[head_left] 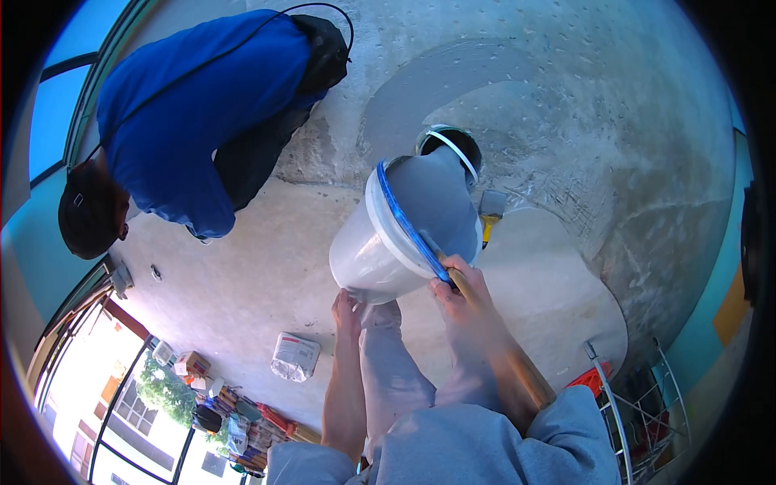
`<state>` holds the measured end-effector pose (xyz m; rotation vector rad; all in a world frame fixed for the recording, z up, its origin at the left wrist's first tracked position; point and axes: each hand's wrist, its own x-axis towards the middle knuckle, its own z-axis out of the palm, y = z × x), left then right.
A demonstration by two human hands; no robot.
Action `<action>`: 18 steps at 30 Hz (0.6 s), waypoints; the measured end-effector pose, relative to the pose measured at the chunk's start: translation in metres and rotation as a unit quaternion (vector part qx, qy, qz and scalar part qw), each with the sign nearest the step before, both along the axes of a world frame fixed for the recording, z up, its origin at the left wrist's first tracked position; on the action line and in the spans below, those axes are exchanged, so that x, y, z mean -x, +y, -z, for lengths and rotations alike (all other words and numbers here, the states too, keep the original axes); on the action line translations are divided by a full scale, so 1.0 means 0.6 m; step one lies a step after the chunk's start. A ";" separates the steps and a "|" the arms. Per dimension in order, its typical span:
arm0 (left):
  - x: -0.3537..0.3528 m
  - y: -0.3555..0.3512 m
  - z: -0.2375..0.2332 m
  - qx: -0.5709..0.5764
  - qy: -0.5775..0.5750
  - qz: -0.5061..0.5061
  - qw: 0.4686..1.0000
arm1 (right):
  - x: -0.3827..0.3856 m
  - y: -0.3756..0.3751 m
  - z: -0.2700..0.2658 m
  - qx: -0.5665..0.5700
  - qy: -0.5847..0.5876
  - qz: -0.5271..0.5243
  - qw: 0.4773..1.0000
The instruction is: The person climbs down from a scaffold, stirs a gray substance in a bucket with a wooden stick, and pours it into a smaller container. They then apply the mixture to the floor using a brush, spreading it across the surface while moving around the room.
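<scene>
A large white bucket (368, 255) with a blue rim is tipped forward, full of smooth grey mix (436, 194). The mix runs over its far side towards a smaller dark bucket (473, 141) with a white handle. My left hand (346, 314) is closed on the base of the white bucket. At the near rim, my right hand (462, 287) grips the bucket together with a long wooden handle (525, 376). That handle lies back along my forearm, and its other end reaches into the mix. Beside the buckets, a wide brush or scraper (491, 212) with a yellow grip lies on the floor.
A person in a blue shirt (202, 105) bends over the floor at left. Fresh grey coating (428, 81) covers part of the floor. A white bag (295, 356) lies below left. A metal ladder (622, 412) stands at right, and mixed supplies (242, 420) are piled lower left.
</scene>
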<state>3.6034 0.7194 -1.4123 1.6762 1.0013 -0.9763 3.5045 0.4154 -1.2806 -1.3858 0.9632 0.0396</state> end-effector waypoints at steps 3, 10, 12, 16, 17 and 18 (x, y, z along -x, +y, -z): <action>0.005 0.001 -0.013 -0.007 0.003 -0.006 1.000 | -0.002 -0.007 -0.006 0.000 -0.006 -0.009 1.000; 0.012 -0.006 -0.033 -0.015 -0.003 -0.009 1.000 | -0.004 -0.013 -0.006 -0.018 -0.001 -0.011 1.000; 0.014 0.001 -0.030 -0.011 0.000 -0.005 1.000 | -0.006 -0.017 -0.008 -0.014 0.003 -0.017 1.000; 0.012 -0.009 -0.033 -0.027 0.008 -0.008 1.000 | -0.013 -0.026 -0.012 -0.012 -0.002 -0.023 1.000; 0.012 -0.009 -0.033 -0.018 0.005 -0.007 1.000 | -0.012 -0.026 -0.011 -0.012 0.003 -0.027 1.000; 0.012 -0.009 -0.032 -0.010 0.003 -0.006 1.000 | -0.012 -0.026 -0.011 -0.011 0.007 -0.032 0.999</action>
